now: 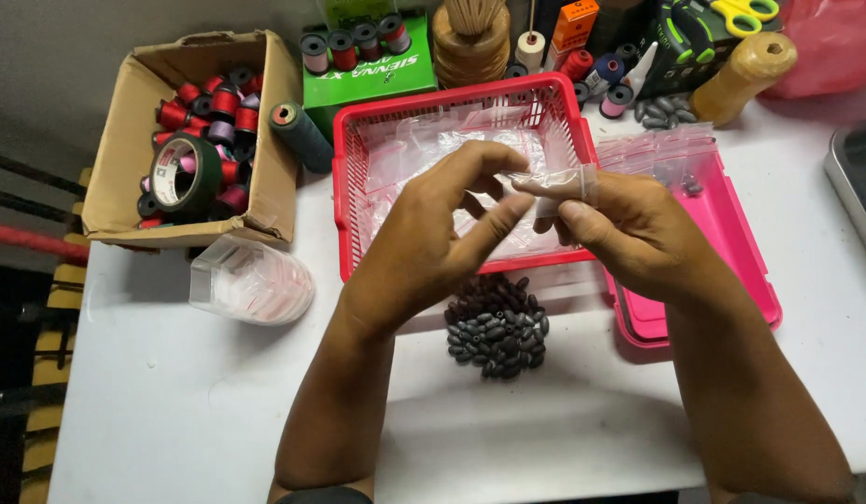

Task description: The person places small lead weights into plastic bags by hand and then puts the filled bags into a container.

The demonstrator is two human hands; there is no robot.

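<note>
Clear plastic: a small zip bag [556, 183] is held above the red basket [347, 201], pinched between both hands. Left hand [433, 238]: grip pressed together on the bag's left end, thumb and forefinger closed over it, remaining fingers curled. Right hand [629, 229]: grip pinching the bag's right end, thumb on top. Whether anything is inside the bag cannot be told.

More empty clear bags are lying in the red basket. A heap of dark oval beads [496, 323] is seen on the white bench [190, 401], just in front of the basket and below the hands. A pink tray [741, 252] is set to the right of the basket, touching it, with further zip bags laid over its far edge.

Left side: a cardboard box [111, 177] filled with thread spools and a roll of dark tape [183, 174]; a clear plastic tub [251, 280] is lying on its side near it. A dark green spool [300, 135] is placed between box and basket. Scissors with yellow handles [746, 14] are seen at the far right.
</note>
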